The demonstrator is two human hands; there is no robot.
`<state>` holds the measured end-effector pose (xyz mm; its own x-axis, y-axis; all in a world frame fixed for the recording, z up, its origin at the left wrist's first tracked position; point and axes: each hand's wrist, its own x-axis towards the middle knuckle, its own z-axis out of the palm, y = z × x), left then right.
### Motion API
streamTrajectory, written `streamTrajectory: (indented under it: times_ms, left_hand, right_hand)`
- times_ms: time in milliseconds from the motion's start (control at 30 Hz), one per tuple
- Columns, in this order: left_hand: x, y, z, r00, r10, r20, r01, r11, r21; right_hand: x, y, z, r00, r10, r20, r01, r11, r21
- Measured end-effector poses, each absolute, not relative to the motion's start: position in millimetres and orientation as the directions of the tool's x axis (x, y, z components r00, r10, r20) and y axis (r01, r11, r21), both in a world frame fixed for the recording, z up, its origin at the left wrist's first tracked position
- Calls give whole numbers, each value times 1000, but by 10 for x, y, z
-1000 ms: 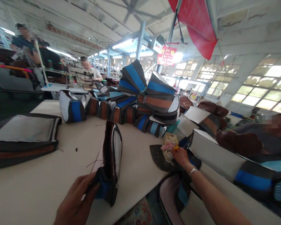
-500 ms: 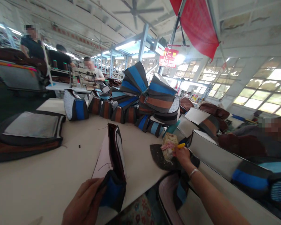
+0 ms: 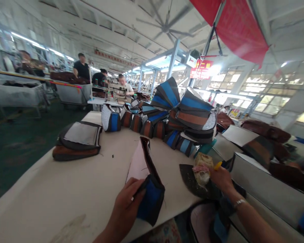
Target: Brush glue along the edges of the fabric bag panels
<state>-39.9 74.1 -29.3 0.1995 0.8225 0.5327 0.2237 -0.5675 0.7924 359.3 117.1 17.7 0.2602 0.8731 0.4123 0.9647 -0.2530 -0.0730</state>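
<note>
red hanging sign [image 3: 201, 69] | yellow Chinese characters | "二组" legible

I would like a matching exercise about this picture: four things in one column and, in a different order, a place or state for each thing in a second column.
Things:
1. The left hand
2. The right hand
3. The red banner
4. The folded bag panels

Places or states:
A. Lying on the white table, left of the hands
B. Hanging overhead at the upper right
C. Gripping a blue and black bag piece
D. Holding a small yellow object above a dark perforated piece

Right pairs: 1-C, 2-D, 3-B, 4-A
</note>
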Motion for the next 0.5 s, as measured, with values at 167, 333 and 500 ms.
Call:
streamTrajectory:
  times_ms: [167, 333, 500]
  left_hand:
    - [-279, 736, -70, 297, 854, 427, 129, -479, 868]
    - [-112, 702, 74, 285, 863, 416, 116, -462, 879]
    - [12, 680, 104, 277, 856, 436, 80, -473, 878]
  right_hand:
    - [3087, 959, 618, 255, 819, 514, 895, 2, -447]
    - [2332, 533, 977, 111, 690, 715, 658, 489, -573]
    - [1883, 423, 1043, -301, 388, 871, 646, 755, -113]
